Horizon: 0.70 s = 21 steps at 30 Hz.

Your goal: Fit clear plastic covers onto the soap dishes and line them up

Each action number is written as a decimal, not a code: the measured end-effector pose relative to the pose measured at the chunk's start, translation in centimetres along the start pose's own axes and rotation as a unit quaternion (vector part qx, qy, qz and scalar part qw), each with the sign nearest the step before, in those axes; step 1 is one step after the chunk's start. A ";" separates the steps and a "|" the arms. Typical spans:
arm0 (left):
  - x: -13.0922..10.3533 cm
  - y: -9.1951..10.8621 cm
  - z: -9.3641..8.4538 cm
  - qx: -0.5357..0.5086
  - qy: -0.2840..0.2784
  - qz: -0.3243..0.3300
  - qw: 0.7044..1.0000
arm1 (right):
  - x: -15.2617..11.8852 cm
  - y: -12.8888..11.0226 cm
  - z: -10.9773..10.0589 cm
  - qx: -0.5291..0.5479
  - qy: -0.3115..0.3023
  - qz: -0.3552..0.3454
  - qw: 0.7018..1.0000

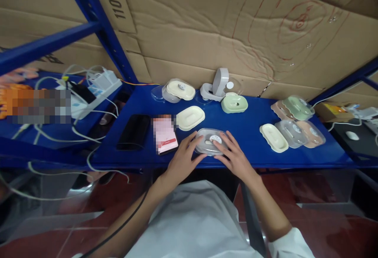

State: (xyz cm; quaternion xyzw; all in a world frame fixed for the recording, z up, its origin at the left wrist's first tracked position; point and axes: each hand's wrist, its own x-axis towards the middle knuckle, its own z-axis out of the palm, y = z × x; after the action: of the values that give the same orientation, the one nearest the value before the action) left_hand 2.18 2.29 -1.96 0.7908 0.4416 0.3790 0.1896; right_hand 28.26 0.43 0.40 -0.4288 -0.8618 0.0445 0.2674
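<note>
A grey soap box with a clear lid and a round white sticker lies near the front edge of the blue table. My left hand grips its left end, fingers on the lid and thumb at the near side. My right hand is round the right end, with fingertips over the lid by the sticker. Just beyond, a cream soap dish tray lies on the table. Left of my hands are a phone with a lit screen and a black phone-like slab.
At the back stand a cream soap box, grey soap box parts and a green soap dish. Several lidded soap boxes are grouped at the right. A power strip with cables lies left, beside a blue rack post.
</note>
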 end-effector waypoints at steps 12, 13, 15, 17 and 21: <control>0.5 -0.2 -0.1 -0.048 0.007 -0.030 0.998 | 1.0 0.8 -0.7 0.019 -0.048 0.005 0.999; 0.5 -0.2 0.0 -0.047 0.007 -0.030 0.998 | 0.9 0.7 -0.5 0.026 -0.050 0.010 0.998; 0.4 -0.2 0.0 -0.052 0.010 -0.033 0.998 | 0.7 0.6 -0.1 0.032 -0.043 0.019 0.998; 0.3 0.0 0.0 -0.068 0.008 -0.041 0.997 | 0.5 0.8 -0.3 0.022 -0.019 0.028 0.999; 0.3 0.6 -0.2 -0.084 0.013 -0.051 0.995 | 0.5 4.2 -3.9 -0.046 0.085 0.124 0.988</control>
State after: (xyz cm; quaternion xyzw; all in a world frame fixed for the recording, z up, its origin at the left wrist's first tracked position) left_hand 2.42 2.23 -1.29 0.7437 0.4499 0.4151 0.2687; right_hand 32.90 2.84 2.65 -0.5461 -0.7775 0.0008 0.3120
